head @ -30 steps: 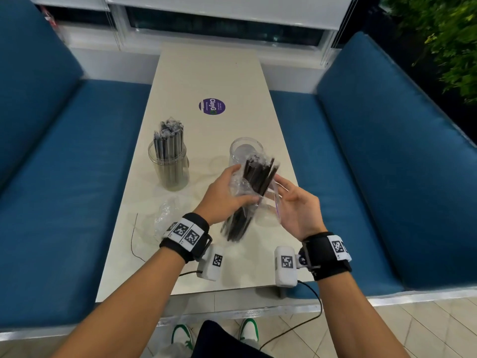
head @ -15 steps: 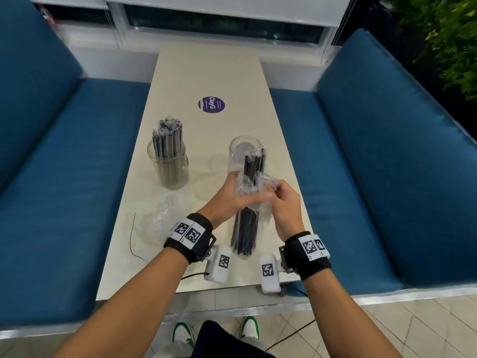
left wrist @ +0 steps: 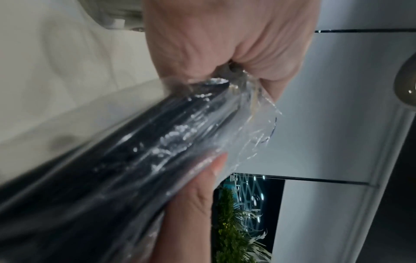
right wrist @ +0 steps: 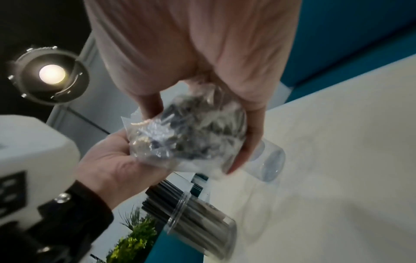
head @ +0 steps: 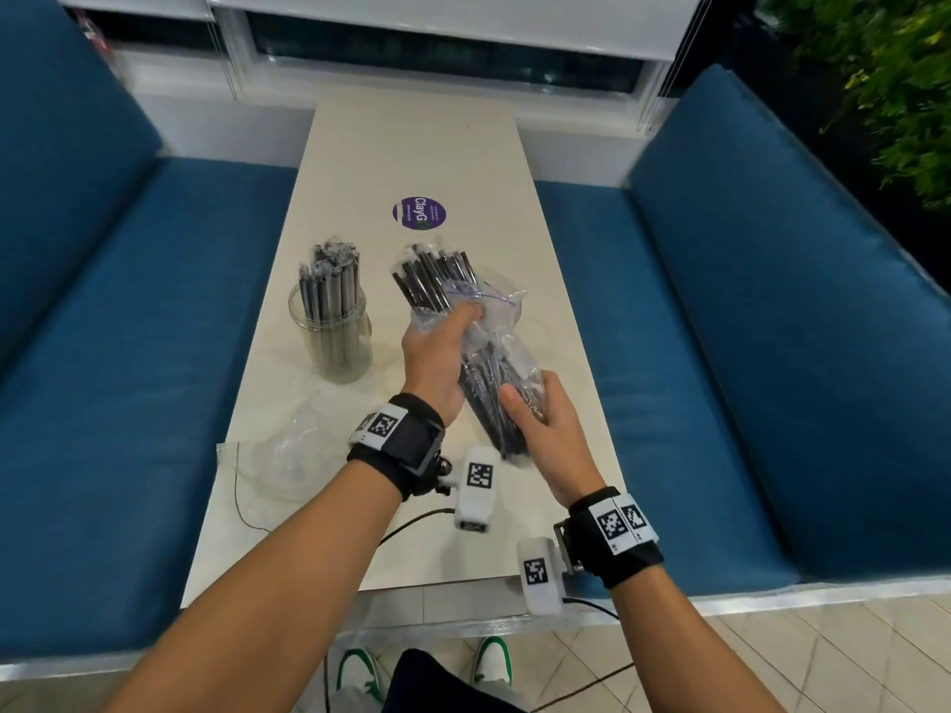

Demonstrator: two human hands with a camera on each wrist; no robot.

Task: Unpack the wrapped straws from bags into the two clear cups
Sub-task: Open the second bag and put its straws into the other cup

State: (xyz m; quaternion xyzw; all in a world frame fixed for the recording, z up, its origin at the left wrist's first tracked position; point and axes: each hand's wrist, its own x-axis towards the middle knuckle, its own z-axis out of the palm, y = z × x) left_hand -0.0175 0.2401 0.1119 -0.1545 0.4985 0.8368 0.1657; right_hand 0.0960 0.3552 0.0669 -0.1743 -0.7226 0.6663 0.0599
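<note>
Overhead, straw bundle [head: 465,321] between left hand [head: 437,360] and right hand [head: 545,434] fingers.

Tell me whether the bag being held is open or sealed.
Open: straws stick out past the bag mouth while both hands grip it.

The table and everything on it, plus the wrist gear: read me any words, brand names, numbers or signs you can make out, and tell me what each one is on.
"ClayG": white letters on the round purple sticker on the table.
Smaller lines on that sticker: too small to read.
Wrist bands and white camera housings: black-and-white square code markers only, no words.
Bag, straws, filled cup: no readable print.
</note>
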